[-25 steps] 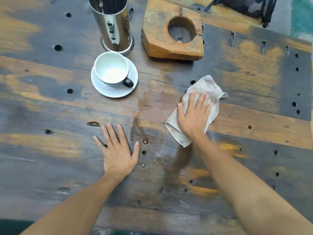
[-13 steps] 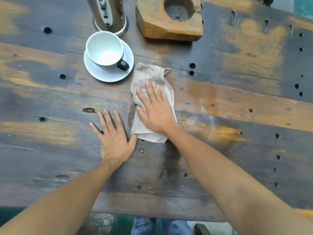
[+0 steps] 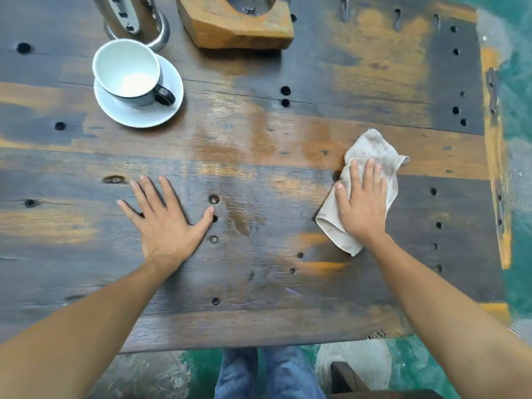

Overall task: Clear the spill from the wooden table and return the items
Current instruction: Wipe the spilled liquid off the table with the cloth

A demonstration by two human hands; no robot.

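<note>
The right hand (image 3: 361,208) pressed the cloth (image 3: 371,151) flat, fingers spread, well right of the cup (image 3: 126,72). The left hand (image 3: 165,220) lay open on the tabletop (image 3: 259,283).

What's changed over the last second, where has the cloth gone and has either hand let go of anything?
The right hand swept the cloth left toward the cup and saucer, then back right; it now presses the cloth flat near the table's right edge. Nothing was released or picked up. The left hand stayed flat on the wood, and the cup, saucer and wooden block kept their places.
</note>
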